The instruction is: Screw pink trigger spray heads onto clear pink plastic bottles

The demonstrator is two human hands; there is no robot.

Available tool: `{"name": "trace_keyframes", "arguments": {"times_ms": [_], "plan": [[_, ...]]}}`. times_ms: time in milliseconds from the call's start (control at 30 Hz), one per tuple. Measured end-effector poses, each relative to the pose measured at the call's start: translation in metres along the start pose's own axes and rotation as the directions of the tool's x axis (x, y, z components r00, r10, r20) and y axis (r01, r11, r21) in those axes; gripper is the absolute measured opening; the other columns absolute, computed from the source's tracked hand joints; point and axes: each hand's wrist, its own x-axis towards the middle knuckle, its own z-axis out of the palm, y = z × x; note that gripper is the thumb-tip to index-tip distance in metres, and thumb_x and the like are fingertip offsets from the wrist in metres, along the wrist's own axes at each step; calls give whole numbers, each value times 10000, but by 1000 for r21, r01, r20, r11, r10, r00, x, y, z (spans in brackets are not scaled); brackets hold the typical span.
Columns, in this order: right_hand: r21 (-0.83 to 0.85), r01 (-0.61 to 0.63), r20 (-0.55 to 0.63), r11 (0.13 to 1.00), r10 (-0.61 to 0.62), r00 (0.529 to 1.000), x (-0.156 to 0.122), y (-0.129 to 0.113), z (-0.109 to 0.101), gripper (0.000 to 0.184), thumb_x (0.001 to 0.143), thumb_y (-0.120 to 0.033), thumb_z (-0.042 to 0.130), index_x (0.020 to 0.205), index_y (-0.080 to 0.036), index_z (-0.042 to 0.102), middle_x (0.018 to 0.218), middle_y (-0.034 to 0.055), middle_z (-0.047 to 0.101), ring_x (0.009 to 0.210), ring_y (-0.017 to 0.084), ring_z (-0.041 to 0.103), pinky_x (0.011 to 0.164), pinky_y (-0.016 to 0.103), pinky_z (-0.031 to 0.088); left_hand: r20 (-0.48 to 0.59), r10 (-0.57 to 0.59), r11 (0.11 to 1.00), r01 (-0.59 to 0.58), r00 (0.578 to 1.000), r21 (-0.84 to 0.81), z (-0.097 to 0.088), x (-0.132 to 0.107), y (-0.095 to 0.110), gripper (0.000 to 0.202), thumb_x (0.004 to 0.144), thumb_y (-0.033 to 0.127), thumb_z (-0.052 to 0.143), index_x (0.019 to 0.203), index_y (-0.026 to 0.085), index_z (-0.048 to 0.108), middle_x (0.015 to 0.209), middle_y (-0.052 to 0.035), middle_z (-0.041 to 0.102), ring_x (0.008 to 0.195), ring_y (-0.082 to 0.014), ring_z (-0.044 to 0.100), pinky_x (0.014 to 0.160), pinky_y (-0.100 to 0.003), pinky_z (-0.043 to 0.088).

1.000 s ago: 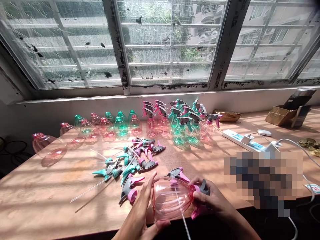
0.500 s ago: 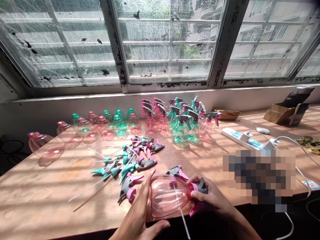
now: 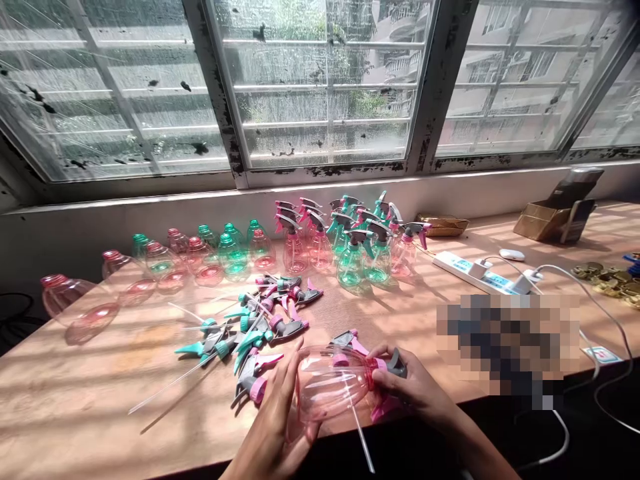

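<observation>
A clear pink bottle (image 3: pixel 327 393) lies tilted sideways between my hands at the table's front edge. My left hand (image 3: pixel 283 407) cups its rounded base, thumb beneath. At the neck, my right hand (image 3: pixel 407 383) grips the pink collar of a grey-and-pink spray head (image 3: pixel 397 363); whether it is fully seated is hidden by my fingers. Behind the bottle lies another pink-and-grey spray head (image 3: pixel 345 339), its thin tube (image 3: pixel 363 437) reaching past the table edge. One more pink-and-grey spray head (image 3: pixel 250 383) rests beside my left hand.
Loose green and pink spray heads (image 3: pixel 250 327) are piled left of centre. Open bottles (image 3: pixel 235 253) stand behind them; bottles with spray heads (image 3: pixel 350 263) stand near the window. To the right are a power strip (image 3: pixel 475 273), cables, a cardboard box (image 3: pixel 537 220) and a blurred-out patch.
My left hand has closed around the bottle's base, its thumb moving in under it. My right hand keeps its grip at the neck. The whole view has shifted slightly.
</observation>
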Motion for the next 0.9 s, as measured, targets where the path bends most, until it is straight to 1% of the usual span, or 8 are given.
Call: {"name": "trace_keyframes", "arguments": {"times_ms": [67, 133, 267, 400, 500, 700, 800, 900], "plan": [[3, 0, 8, 1000, 0, 1000, 0, 1, 0, 411, 750, -443, 911, 955, -167, 684, 698, -4, 754, 595, 144, 665, 599, 236, 513, 26, -40, 999, 40, 999, -35, -1, -1, 1, 884, 1031, 336, 562, 1647, 343, -73, 1739, -128, 113, 1585, -395, 161, 1214, -647, 306], [0, 5, 33, 1000, -5, 999, 0, 3, -1, 399, 748, -421, 917, 958, -165, 696, 715, 0, 760, 606, 134, 661, 607, 225, 504, 41, -64, 997, 66, 997, -47, -4, -1, 3, 948, 1006, 404, 614, 1646, 342, -82, 1737, -132, 129, 1582, -404, 165, 1223, -655, 280], [1, 30, 69, 1000, -30, 997, 0, 3, -3, 368, 768, -418, 901, 949, -166, 702, 722, 11, 768, 608, 139, 665, 594, 227, 508, 44, -54, 997, 56, 998, -49, -6, 2, 3, 905, 995, 438, 627, 1649, 362, 6, 1736, -124, 148, 1571, -418, 203, 1231, -661, 248], [11, 19, 74, 1000, -19, 997, 2, 3, -4, 374, 783, -429, 890, 961, -170, 688, 699, 5, 762, 586, 141, 672, 580, 228, 507, 10, -33, 996, 34, 999, -85, -2, 1, -2, 850, 1004, 441, 607, 1651, 372, 60, 1747, -108, 84, 1566, -430, 210, 1214, -651, 294], [5, 23, 66, 1000, -23, 998, 2, 3, -5, 387, 772, -441, 895, 947, -170, 681, 684, 3, 753, 581, 147, 674, 574, 233, 511, 8, 3, 998, -2, 1000, -70, 1, -1, -7, 783, 1032, 424, 550, 1650, 386, 71, 1742, -96, 122, 1576, -413, 186, 1213, -651, 289], [-24, 18, 81, 1000, -16, 997, -1, 8, -4, 395, 759, -429, 902, 954, -163, 685, 727, -6, 728, 572, 132, 659, 563, 230, 484, 5, -32, 998, 33, 999, -54, -1, -2, -6, 1021, 949, 544, 662, 1651, 348, -53, 1718, -154, 202, 1565, -423, 220, 1227, -677, 217], [-34, 7, 92, 999, -4, 996, -2, 9, -5, 401, 769, -429, 896, 977, -160, 682, 729, -5, 731, 586, 135, 665, 575, 235, 491, 29, -43, 997, 45, 999, -68, -2, -2, -2, 991, 969, 517, 646, 1651, 347, -52, 1717, -152, 205, 1560, -422, 238, 1219, -681, 230], [-6, -28, 86, 1000, 29, 996, -1, 8, -5, 416, 776, -454, 885, 986, -170, 666, 686, 3, 748, 570, 163, 690, 569, 259, 521, 44, -51, 994, 55, 998, -92, -3, -2, -1, 953, 970, 463, 662, 1653, 360, 6, 1728, -129, 167, 1564, -425, 222, 1207, -640, 313]]}}
